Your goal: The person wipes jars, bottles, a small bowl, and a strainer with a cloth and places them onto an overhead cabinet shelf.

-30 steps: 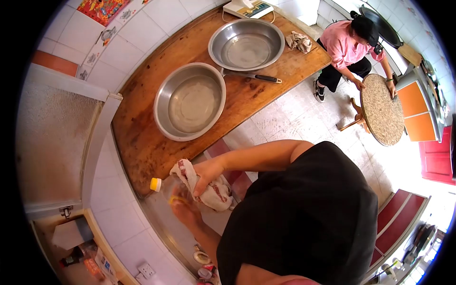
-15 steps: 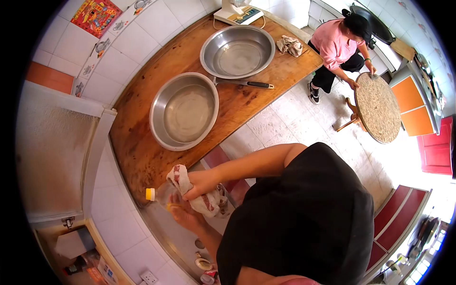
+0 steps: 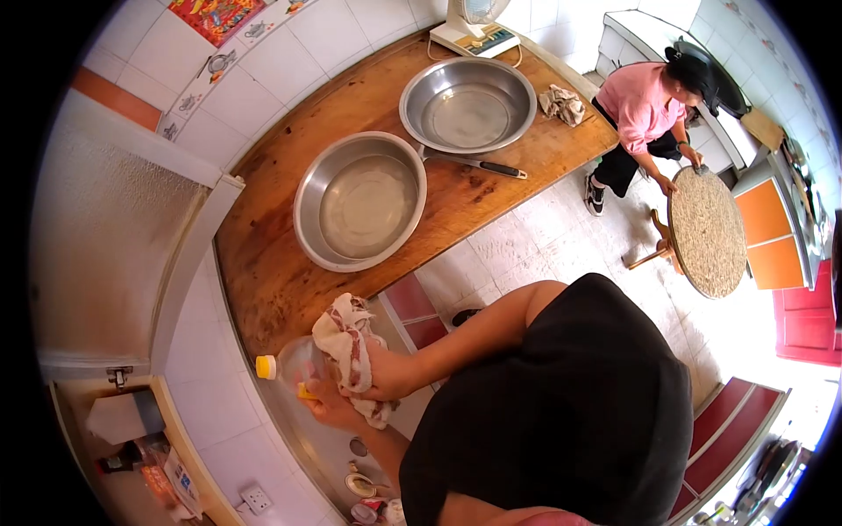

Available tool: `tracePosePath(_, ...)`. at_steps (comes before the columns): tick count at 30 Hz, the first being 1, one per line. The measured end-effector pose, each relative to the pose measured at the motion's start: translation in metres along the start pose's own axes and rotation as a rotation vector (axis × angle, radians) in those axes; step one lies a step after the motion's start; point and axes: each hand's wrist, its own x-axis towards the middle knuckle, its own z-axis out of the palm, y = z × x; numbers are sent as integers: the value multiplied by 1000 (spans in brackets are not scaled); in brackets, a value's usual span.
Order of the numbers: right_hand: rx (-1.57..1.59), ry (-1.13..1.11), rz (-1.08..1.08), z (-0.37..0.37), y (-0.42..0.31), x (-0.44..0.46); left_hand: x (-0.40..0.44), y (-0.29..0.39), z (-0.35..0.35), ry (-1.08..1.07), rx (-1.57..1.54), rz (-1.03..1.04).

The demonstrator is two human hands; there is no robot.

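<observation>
My left hand (image 3: 331,405), fingers closed, grips a clear plastic bottle (image 3: 298,361) with a yellow cap (image 3: 266,366). A small yellow patch shows by its fingers. Against the bottle's side is a white and reddish-brown cloth (image 3: 344,337), bunched in my right hand (image 3: 388,370), which is closed on it. The cloth hides part of the bottle and some of the right fingers. Both hands are just in front of the wooden tabletop's near left end.
Two steel basins (image 3: 360,200) (image 3: 469,105) stand on the wooden table (image 3: 263,228), with a black-handled utensil (image 3: 500,168) between them. A crumpled cloth (image 3: 561,105) and a scale-like appliance (image 3: 474,39) lie farther back. A person in pink (image 3: 645,105) holds a round board (image 3: 706,232).
The hands, bottle and cloth have shifted slightly left, and the cloth lies differently over the bottle. My view has turned a little. The other person's hands stay on the round board.
</observation>
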Motion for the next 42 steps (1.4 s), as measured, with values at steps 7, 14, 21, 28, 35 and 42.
tracePosePath(7,525,-589,314,-27,9,31,-7,20,-31,-91,-227,-42)
tracePosePath(14,916,-580,685,-6,29,18,4,13,-48,-62,-285,72)
tracePosePath(21,1106,-71,800,-1,15,-1,1,21,-32,-16,-305,24)
tracePosePath(28,1692,501,1228,64,56,-17,7,5,-13,109,-150,73)
tracePosePath(35,107,449,-141,35,66,-10,-5,12,-17,-12,-209,206)
tracePosePath(42,131,350,-172,-31,25,13,6,6,-24,-104,-398,258)
